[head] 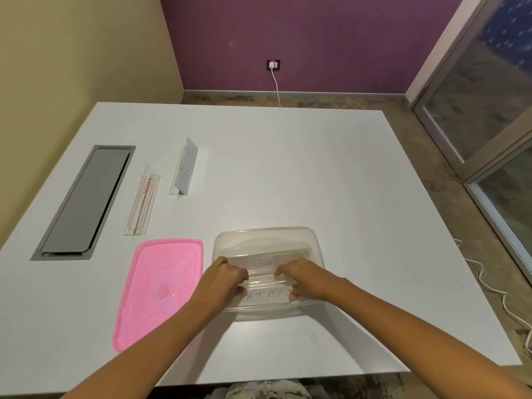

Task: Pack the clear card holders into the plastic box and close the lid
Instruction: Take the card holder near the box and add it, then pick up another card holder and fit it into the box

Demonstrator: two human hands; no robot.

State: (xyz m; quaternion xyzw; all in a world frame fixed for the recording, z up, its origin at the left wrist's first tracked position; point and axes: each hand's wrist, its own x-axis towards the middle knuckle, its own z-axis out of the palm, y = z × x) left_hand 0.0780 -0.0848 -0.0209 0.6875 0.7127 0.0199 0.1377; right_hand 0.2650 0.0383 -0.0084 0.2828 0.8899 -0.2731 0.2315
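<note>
A clear plastic box (264, 236) stands open on the white table, near its front edge. Inside lie two clear card holders: one with a card reading DOG (263, 263) and one reading BATMAN (263, 297). My left hand (227, 273) and my right hand (302, 276) both reach into the box and grip the ends of the DOG holder, fingers curled over its lower edge. The pink lid (155, 292) lies flat to the left of the box. Two more card holders stand on the table at the left: one upright with a handwritten card (185, 168), one lying flat (142, 201).
A grey recessed cable hatch (86, 201) is set into the table at the far left. A white cable (489, 289) trails on the floor to the right of the table. A glass partition runs along the right.
</note>
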